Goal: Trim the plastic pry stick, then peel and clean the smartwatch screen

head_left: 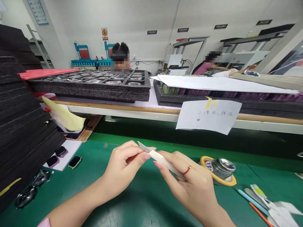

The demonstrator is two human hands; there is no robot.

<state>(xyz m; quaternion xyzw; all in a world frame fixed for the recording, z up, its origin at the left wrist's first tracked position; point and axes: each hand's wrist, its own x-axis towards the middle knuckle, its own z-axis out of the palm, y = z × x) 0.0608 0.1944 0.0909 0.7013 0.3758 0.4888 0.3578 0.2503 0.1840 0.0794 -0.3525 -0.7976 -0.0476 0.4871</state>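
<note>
Knife (162, 159), clamped in right hand (195, 178), partly hidden, orange piece (134, 156) beside knife, mostly covered, clamped in left hand (118, 167)

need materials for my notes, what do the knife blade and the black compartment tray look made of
Knife blade: probably steel, going by its thin, smooth grey face and sharp point. Compartment tray: likely matte black foam, given its thick, coarsely speckled edge.

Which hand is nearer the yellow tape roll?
Right. The right hand is just left of the yellow tape roll; the left hand is farther left, across from the right.
</note>
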